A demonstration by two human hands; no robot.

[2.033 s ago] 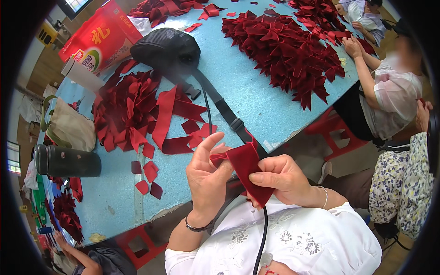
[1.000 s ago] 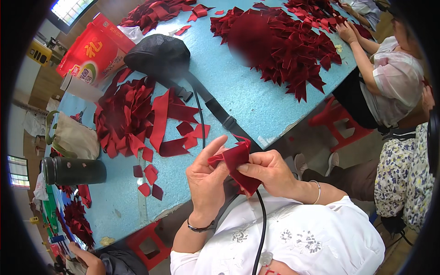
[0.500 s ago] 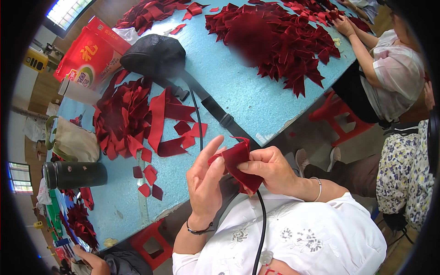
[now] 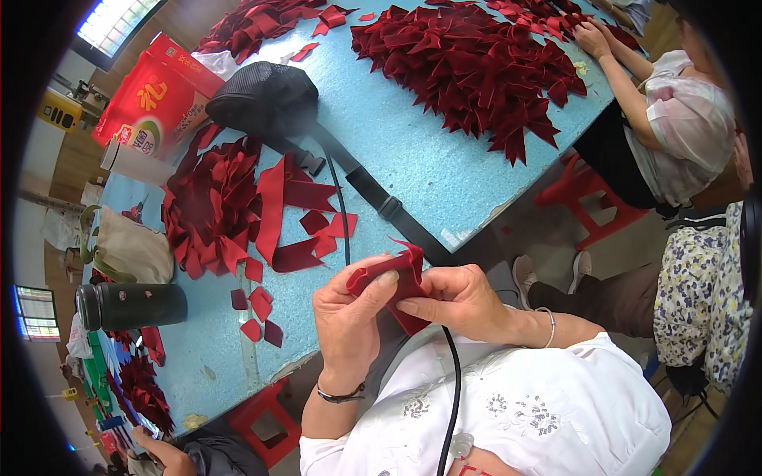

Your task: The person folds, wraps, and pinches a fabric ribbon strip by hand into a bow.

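Between my hands, in front of my chest and off the table's near edge, is a dark red velvet ribbon point(image 4: 406, 283) folded over in layers. My left hand point(image 4: 349, 313) pinches its left fold, thumb on top and fingers behind. On its right side my right hand point(image 4: 464, 301) presses with the thumb, the other fingers curled behind the cloth. A thin end of ribbon sticks up at the top. Beyond my hands on the left, a heap of red ribbon pieces point(image 4: 210, 206) lies beside a long loose ribbon strip point(image 4: 272, 214) and several small cut scraps point(image 4: 260, 303).
On the blue table point(image 4: 397, 159) lie a large pile of red ribbon bows point(image 4: 476, 71) and a black mesh bag with a strap point(image 4: 266, 95). A dark green flask point(image 4: 131, 305), a cloth bag point(image 4: 131, 246) and a red gift bag point(image 4: 155, 95) stand left. A co-worker's hands point(image 4: 594, 38) work at far right.
My left hand has closed from spread fingers to a pinch on the ribbon's left side, folding it over. My right thumb has shifted slightly left and down on the cloth.
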